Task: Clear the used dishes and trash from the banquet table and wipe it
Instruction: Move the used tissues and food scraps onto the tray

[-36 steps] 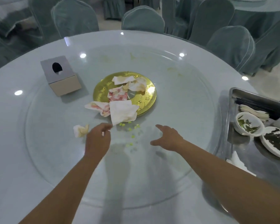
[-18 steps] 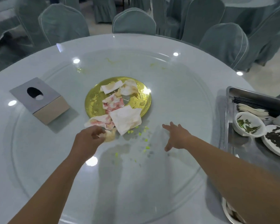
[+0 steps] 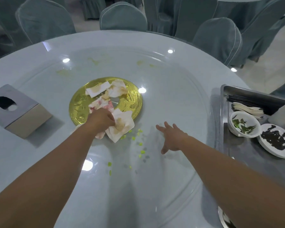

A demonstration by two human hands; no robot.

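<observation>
Head view shows your left hand (image 3: 101,118) with its fingers (image 3: 111,120) curled down onto a stained napkin (image 3: 122,127) that overhangs the near rim of the gold plate (image 3: 132,102); the grasp looks like a pinch on that napkin. Your right hand (image 3: 172,139) hovers released, fingers spread, over the glass turntable (image 3: 179,99) just right of the scattered green crumbs (image 3: 139,143). More soiled napkins (image 3: 105,91) lie on the plate, which sits at the middle of the round desk (image 3: 23,155). Yellowish smears (image 3: 93,60) mark the turntable toward the desk's far edge. A grey tissue box (image 3: 18,111) stands near the left edge. At the right edge a metal tray (image 3: 237,145) holds a white bowl (image 3: 244,124) with green scraps, a white dish (image 3: 276,140) with dark scraps, pale spoons (image 3: 247,109) and dark chopsticks (image 3: 253,102). Covered chairs (image 3: 122,17) ring the far side.
</observation>
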